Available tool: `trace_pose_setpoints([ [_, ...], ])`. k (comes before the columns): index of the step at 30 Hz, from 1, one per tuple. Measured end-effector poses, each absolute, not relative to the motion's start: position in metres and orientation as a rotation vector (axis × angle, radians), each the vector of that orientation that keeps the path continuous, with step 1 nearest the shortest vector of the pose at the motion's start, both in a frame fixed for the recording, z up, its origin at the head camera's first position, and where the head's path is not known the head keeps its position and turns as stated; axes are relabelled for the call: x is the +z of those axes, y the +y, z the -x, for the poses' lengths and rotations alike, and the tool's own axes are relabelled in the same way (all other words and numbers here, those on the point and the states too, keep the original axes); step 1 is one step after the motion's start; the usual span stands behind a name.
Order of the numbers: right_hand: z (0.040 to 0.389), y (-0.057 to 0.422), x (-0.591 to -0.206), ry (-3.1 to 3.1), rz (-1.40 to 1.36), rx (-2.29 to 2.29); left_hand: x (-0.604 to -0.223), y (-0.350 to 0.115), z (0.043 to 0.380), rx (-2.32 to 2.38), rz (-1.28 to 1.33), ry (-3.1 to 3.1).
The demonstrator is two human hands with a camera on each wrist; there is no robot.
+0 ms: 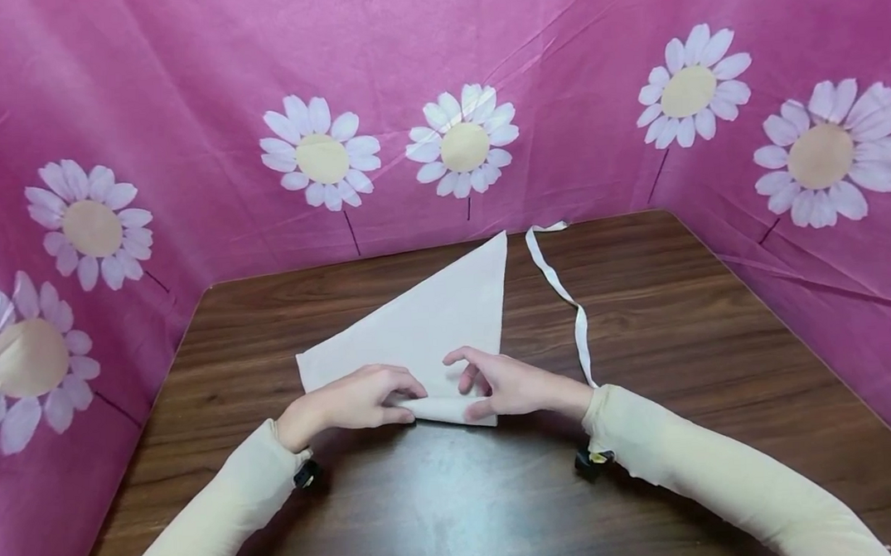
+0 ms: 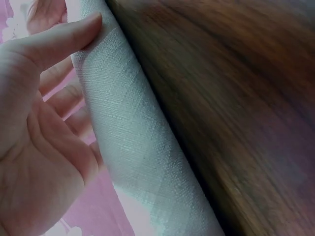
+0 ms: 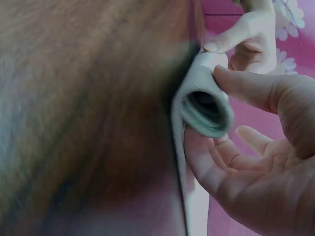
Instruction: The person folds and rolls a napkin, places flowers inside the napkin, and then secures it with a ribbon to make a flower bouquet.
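A cream-white woven cloth (image 1: 439, 311) lies on the table, its far part flat with one corner pointing away. The near edge is rolled into a tube (image 1: 440, 408). My left hand (image 1: 364, 398) grips the left part of this roll, thumb on the near side and fingers over the far side. At the right end, my right hand (image 1: 513, 383) holds the roll between thumb and fingers, with the index finger raised in the head view. The right wrist view looks into the roll's open end (image 3: 204, 105), where several layers show. Fingers partly hide the roll.
A thin white fabric strap (image 1: 566, 293) runs from the table's back edge toward my right wrist, which hides its near end. The dark wooden table (image 1: 641, 303) is enclosed by a pink curtain (image 1: 405, 31) with large daisies. Both wrists carry small black devices (image 1: 306, 474).
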State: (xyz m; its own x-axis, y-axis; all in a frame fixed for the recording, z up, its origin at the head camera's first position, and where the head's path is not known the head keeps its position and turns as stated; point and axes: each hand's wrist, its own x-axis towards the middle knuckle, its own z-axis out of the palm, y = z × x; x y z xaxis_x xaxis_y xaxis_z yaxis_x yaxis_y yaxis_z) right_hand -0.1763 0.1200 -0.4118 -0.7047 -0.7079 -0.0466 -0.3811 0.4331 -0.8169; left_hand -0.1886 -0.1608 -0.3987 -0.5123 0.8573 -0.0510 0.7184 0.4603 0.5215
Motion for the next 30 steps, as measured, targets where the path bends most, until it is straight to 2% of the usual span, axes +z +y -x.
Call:
trace_pose_setpoints([
  [6, 0.176, 0.127, -0.405, 2.32, 1.023, -1.166, -0.396, -0.154, 0.189, 0.655, -1.326, 2.368],
  [12, 0.168, 0.125, -0.401, 2.422, 1.144, -0.975, -0.396, -0.147, 0.19, 0.696, -1.299, 2.304],
  [18, 0.166, 0.127, -0.406, 2.486, 1.139, -0.836, -0.395, -0.139, 0.19, 0.694, -1.318, 2.276],
  [30, 0.178, 0.145, -0.406, 2.324, 1.212, -0.866, -0.4, -0.13, 0.185, 0.665, -1.341, 2.298],
])
